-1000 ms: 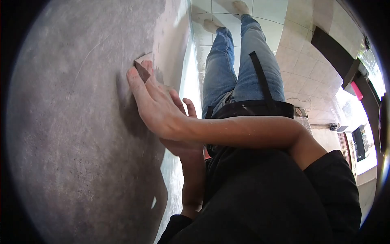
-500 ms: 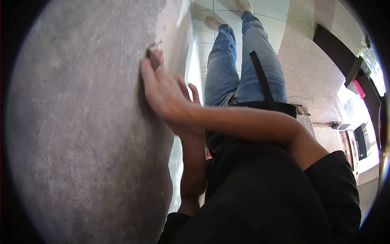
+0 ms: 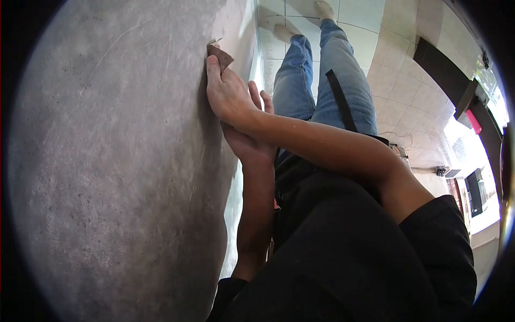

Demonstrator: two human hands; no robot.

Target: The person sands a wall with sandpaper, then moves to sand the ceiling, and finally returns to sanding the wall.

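Note:
My right hand (image 3: 230,94) reaches across to the grey wall (image 3: 123,139), closed on a small brown piece of sandpaper (image 3: 220,58). The sandpaper lies against the wall by the thumb, one corner sticking out toward the floor side. Partly covered by the right hand and wrist is my left hand (image 3: 248,144), also close to the wall. Two of its fingers show past the right hand, stretched out and apart; the rest are hidden.
Scratches and a paler patch (image 3: 228,24) mark the wall. Below are my jeans-clad legs (image 3: 343,64) and bare feet on a tiled floor (image 3: 357,13). At the right stand a dark frame (image 3: 440,67) and a pink object (image 3: 473,122).
Both hands have shifted a little up and right in the view along the wall, the sandpaper with them. More of the sandpaper shows now, and the right forearm has tilted.

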